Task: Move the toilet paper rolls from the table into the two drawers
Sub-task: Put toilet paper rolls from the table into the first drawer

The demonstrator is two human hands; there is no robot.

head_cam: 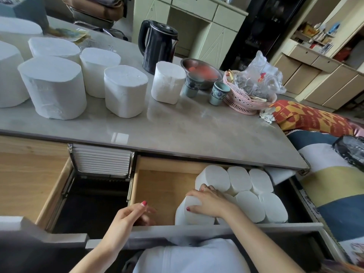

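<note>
Single head view, wide-angle. Looks forward and steeply down from above table (177, 127) front edge. Open drawer (161, 186) and both hands close below lens; tabletop mid-frame; cabinets (206, 26) far behind. Edges bowed.

Grey stone table (177, 127) — white toilet paper rolls (53, 87) at left, black kettle (157, 46) far, pink basket (244, 101) right.

rolls on worktop (177, 123): 7 in view (2 cut off at left edge) (52, 86) | rolls in right drawer (157, 190): 6 clear, maybe 1 more hidden under a hand (246, 205) | open drawers: 2 | cups: 2 (218, 93) | kettle: 1 (156, 46) | metal bowl: 1 (201, 72) | pink basket: 1 (242, 103) | hands: 2 (208, 201)
</note>
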